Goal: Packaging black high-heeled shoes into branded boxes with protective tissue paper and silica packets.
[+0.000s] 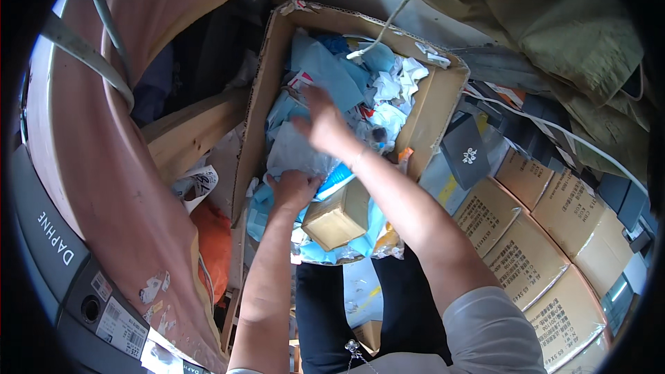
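A large open carton [433, 107] stands in front of me, full of crumpled blue and white paper [325, 66] and plastic wrap. Low in it, my left hand [294, 190] is closed at the near edge of a whitish translucent sheet [294, 149]; what its curled fingers hold, if anything, is hidden. Farther in, my right hand [324, 121] hovers over the same sheet with thumb and fingers apart, slightly blurred. Beside my left hand, a small brown cardboard box [336, 218] rests tilted on the paper, next to a bright blue piece [336, 180].
Stacked brown cartons [533, 263] and a dark box [465, 152] are on the right. A pink padded sheet [118, 166] curves along the left, by grey shoeboxes [52, 235] and a wooden beam [201, 131]. A cable [409, 0] dangles over the carton; olive fabric [526, 21] hangs at upper right.
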Available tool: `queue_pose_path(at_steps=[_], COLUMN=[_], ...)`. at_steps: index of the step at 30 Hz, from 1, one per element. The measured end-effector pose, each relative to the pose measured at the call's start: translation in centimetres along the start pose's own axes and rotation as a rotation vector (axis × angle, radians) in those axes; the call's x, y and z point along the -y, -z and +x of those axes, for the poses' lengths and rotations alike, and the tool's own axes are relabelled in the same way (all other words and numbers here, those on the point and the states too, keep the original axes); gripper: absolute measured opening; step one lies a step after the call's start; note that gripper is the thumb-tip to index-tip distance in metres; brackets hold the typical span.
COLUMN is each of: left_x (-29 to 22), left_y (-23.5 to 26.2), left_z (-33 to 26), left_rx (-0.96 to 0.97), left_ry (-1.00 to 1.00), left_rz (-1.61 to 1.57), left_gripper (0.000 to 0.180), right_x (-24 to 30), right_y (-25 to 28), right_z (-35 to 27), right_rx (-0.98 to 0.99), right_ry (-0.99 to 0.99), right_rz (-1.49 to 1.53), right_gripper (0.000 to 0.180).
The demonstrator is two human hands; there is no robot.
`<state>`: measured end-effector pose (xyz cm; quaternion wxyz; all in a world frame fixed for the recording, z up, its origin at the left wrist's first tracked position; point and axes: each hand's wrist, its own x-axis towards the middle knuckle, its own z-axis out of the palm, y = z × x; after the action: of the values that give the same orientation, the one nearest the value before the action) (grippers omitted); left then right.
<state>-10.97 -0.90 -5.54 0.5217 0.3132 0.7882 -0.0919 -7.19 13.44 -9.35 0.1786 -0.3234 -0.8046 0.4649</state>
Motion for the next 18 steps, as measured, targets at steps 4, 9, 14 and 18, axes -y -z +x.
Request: queue_pose_path(at_steps=[4,9,14,18], left_x=[0.1,-1.0,-0.5,-1.3], left_y=[-0.8,-1.4,-2.2,-1.6], left_z=[-0.1,-1.1,-1.1,-1.2], left_rx=[-0.029,-0.147,-0.138,-0.18], left_ry=[-0.021,-0.143,-0.11,-0.091], left_rz=[0.059,0.056,0.033,0.005], left_gripper=[0.046,0.047,0.046,0.049], right_x=[-5.1,-11.4,-11.2,-8.2], right_y=[-1.8,-4.1,-4.4,-3.3], right_z=[6.8,7.7,6.6,1.9], right_rx=[0.053,0.097,0.786,1.285], right_ry=[-0.22,-0.121,-0.286,-0.062], right_rz=[-0.171,-0.293,-0.559,-0.592], right_gripper=[0.065,0.091,0.057,0.034])
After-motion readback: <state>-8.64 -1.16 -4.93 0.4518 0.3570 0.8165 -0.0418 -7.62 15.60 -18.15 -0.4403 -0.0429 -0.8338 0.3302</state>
